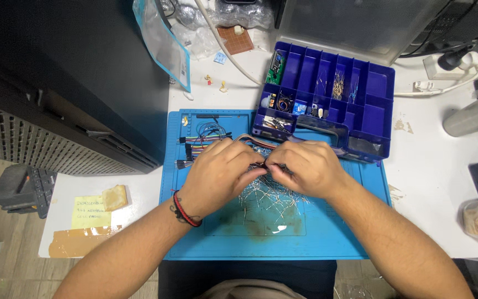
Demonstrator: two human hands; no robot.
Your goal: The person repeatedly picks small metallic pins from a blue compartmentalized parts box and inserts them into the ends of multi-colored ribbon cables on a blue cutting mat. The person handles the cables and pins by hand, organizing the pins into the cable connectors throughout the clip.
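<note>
A small dark part is pinched between the fingers of the left hand and the right hand, over one blue mat. Under the hands a heap of thin wire leads is spread, too many to count. Jumper wires lie behind, and one blue compartment box stands open on the white surface.

Light-blue mat, deep-blue parts box, red-black wristband
</note>
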